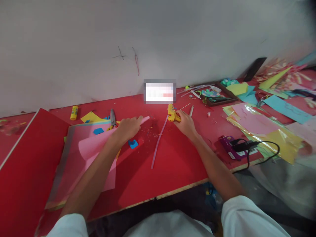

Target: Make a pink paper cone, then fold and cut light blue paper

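Note:
My left hand (130, 129) is closed on a sheet of pink paper (95, 144), whose near part curls over and whose pointed end sticks out past my fingers. In my right hand (185, 123) is a yellow hot glue gun (171, 113), its grip wrapped by my fingers. From the glue gun a long translucent glue stick (158, 146) trails down across the red table (172, 171). Blue paper scraps (133, 144) lie beside my left hand. Scissors with yellow handles (113, 117) rest just behind it. Beyond my right hand lies a pencil-like stick (191, 111).
A yellow glue tube (74, 113) stands at the back left, near a raised red board (34, 164). To the right sit a purple power strip (232, 147) with black cables, plastic-wrapped coloured paper (256, 120) and a dark tray (222, 98) of craft bits.

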`<action>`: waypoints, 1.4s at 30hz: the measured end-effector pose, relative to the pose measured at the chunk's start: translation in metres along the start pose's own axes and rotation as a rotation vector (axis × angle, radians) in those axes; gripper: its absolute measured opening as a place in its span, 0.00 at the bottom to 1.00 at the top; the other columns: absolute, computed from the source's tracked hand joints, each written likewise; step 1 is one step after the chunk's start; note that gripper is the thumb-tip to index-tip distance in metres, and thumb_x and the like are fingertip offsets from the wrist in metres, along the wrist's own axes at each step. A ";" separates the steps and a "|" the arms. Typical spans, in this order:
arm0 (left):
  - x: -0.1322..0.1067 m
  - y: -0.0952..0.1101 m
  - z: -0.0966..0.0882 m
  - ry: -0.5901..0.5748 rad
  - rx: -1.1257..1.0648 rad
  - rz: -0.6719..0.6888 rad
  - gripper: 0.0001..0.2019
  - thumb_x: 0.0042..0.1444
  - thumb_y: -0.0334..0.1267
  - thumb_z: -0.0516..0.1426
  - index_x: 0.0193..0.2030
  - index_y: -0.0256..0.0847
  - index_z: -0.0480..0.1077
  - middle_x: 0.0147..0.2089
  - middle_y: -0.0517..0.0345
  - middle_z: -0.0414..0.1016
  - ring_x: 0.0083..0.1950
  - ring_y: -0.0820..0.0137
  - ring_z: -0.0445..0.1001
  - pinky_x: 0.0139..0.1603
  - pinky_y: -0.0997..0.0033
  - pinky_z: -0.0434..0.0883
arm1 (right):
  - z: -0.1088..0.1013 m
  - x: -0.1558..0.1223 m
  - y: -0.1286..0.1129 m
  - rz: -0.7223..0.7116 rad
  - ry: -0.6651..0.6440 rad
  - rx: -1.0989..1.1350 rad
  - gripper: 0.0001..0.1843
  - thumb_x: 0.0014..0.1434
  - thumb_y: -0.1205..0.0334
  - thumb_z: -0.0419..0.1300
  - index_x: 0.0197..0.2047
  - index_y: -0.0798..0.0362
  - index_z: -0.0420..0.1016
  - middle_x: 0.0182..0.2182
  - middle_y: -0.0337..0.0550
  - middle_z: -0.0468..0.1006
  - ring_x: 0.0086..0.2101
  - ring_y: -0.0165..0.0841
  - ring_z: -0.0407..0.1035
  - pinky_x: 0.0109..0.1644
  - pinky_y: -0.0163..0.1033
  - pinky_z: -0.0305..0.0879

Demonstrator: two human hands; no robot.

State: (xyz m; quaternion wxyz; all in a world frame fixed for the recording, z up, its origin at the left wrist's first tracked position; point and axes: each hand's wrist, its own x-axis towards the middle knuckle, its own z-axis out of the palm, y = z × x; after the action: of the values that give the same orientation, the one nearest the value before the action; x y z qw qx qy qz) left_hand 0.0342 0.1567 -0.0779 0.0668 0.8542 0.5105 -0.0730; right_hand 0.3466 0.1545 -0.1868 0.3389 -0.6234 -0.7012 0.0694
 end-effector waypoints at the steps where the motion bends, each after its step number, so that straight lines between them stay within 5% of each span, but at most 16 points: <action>1: 0.000 0.000 0.002 -0.042 0.054 -0.005 0.23 0.69 0.34 0.53 0.70 0.42 0.65 0.54 0.41 0.80 0.50 0.53 0.80 0.49 0.59 0.70 | 0.000 0.000 0.000 -0.002 -0.001 -0.009 0.18 0.61 0.58 0.62 0.54 0.48 0.74 0.48 0.52 0.83 0.46 0.48 0.76 0.44 0.46 0.66; 4: -0.005 0.001 0.004 -0.104 0.197 0.026 0.24 0.64 0.34 0.60 0.67 0.39 0.68 0.57 0.39 0.79 0.55 0.49 0.79 0.49 0.59 0.70 | -0.002 0.000 -0.001 -0.009 -0.010 -0.026 0.18 0.61 0.58 0.62 0.55 0.48 0.74 0.48 0.53 0.82 0.46 0.49 0.76 0.44 0.46 0.66; 11: -0.008 0.052 0.014 0.117 0.196 0.317 0.16 0.72 0.37 0.56 0.62 0.32 0.72 0.58 0.37 0.79 0.58 0.50 0.77 0.58 0.53 0.66 | -0.003 0.001 0.003 0.009 0.001 0.034 0.19 0.60 0.57 0.63 0.55 0.47 0.74 0.48 0.50 0.83 0.46 0.48 0.77 0.46 0.47 0.68; 17: 0.023 0.092 0.044 0.207 0.134 0.149 0.19 0.74 0.46 0.54 0.55 0.28 0.75 0.55 0.34 0.79 0.57 0.46 0.77 0.56 0.49 0.67 | -0.001 0.001 0.002 0.016 0.050 0.058 0.21 0.58 0.60 0.62 0.55 0.48 0.74 0.50 0.52 0.83 0.48 0.50 0.77 0.48 0.49 0.70; 22: 0.028 0.090 0.045 0.127 0.074 0.109 0.13 0.71 0.30 0.50 0.52 0.29 0.74 0.50 0.37 0.81 0.53 0.49 0.80 0.53 0.52 0.68 | -0.003 0.001 0.000 0.038 0.049 0.047 0.19 0.59 0.58 0.62 0.53 0.48 0.74 0.48 0.52 0.83 0.47 0.49 0.76 0.46 0.48 0.69; 32: -0.018 0.079 0.002 0.089 -0.303 0.118 0.12 0.74 0.35 0.46 0.46 0.40 0.71 0.41 0.49 0.81 0.39 0.61 0.77 0.39 0.62 0.63 | -0.006 0.002 -0.001 0.119 0.111 0.071 0.16 0.62 0.54 0.59 0.52 0.48 0.73 0.46 0.53 0.84 0.44 0.49 0.76 0.44 0.47 0.67; 42: -0.026 0.084 -0.007 0.105 -0.449 0.137 0.09 0.72 0.33 0.48 0.41 0.42 0.66 0.35 0.55 0.77 0.32 0.66 0.70 0.35 0.64 0.57 | -0.003 0.003 -0.002 0.113 0.108 0.094 0.17 0.60 0.56 0.59 0.52 0.50 0.73 0.45 0.55 0.84 0.44 0.48 0.77 0.44 0.46 0.66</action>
State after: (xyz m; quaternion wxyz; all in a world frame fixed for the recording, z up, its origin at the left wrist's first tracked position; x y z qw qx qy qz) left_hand 0.0964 0.0961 -0.0626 0.2334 0.8532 0.4574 0.0916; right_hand 0.3467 0.1557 -0.1819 0.4006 -0.6481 -0.6418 0.0875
